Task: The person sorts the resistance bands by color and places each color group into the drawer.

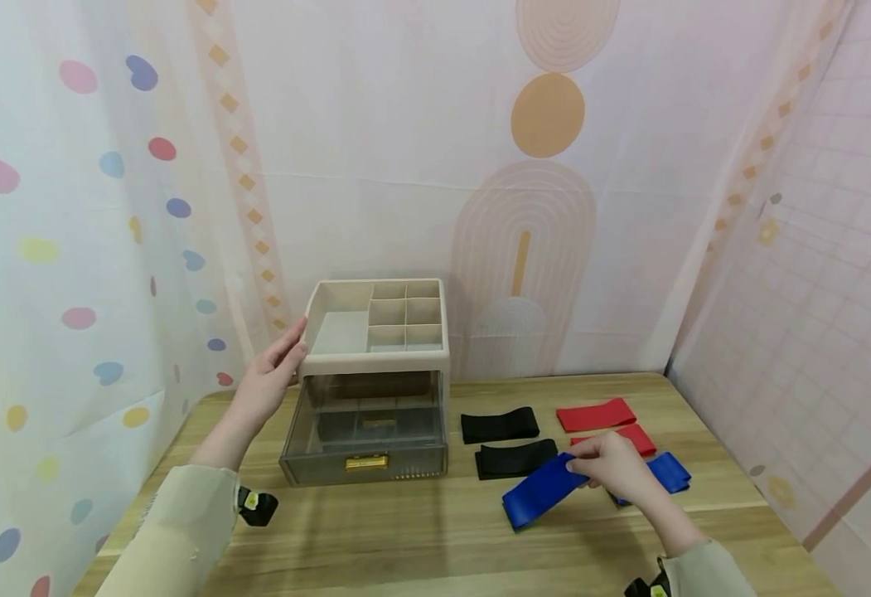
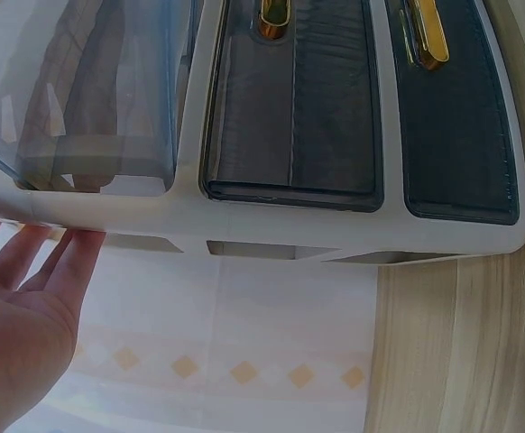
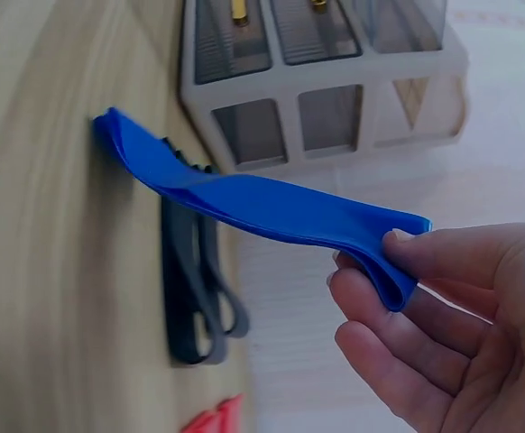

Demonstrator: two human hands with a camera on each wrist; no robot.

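My left hand (image 1: 267, 383) rests with straight fingers (image 2: 37, 262) against the left side of a beige organiser box (image 1: 375, 365), near its top rim. The box has open top compartments and a smoky clear drawer (image 1: 366, 452) with a gold handle, pulled partly out. My right hand (image 1: 614, 468) pinches one end of a blue elastic band (image 1: 539, 493) between thumb and fingers (image 3: 443, 262). The blue band (image 3: 244, 203) hangs tilted, its far end low by the wooden table (image 1: 405, 531).
Two black bands (image 1: 498, 425) (image 1: 513, 458) lie right of the box, two red bands (image 1: 595, 414) beyond them, and another blue band (image 1: 670, 471) behind my right hand. Patterned curtains close off the table's back and sides.
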